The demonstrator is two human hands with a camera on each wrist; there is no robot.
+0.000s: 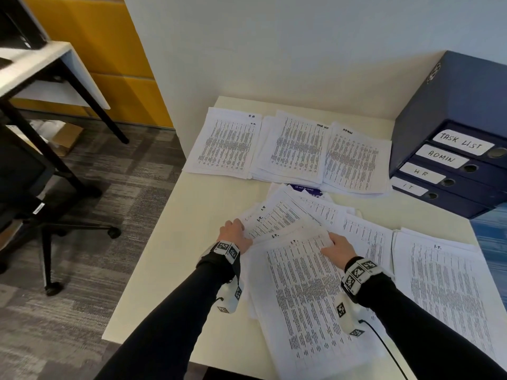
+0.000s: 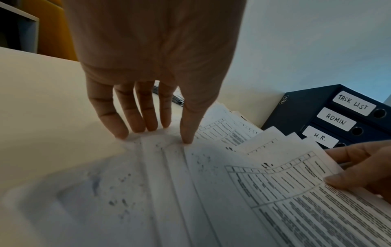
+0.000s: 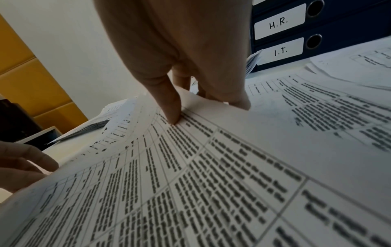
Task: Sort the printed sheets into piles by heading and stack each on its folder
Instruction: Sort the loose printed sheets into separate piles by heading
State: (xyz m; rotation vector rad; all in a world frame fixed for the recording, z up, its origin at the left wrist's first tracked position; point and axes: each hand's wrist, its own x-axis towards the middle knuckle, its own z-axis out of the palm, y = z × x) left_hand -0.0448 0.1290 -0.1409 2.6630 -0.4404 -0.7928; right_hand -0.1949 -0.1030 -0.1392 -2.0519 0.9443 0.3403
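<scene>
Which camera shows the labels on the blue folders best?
The head view: all four labels on the folders read clearly, TASK LIST, ADMIN, HR, IT. The left wrist view shows only the top three; the right wrist view shows just H.R. and I.T..

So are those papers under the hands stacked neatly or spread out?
Spread out: the I.T. sheets lie fanned and overlapping at angles, edges stepped, under both hands' fingers.

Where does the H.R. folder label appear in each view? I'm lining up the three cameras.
Head: H.R. label, right edge, third down the folder stack.
Left wrist: H.R. label, right, below the ADMIN label.
Right wrist: H.R. label, top right.
Shared landmark: folder stack.
</scene>
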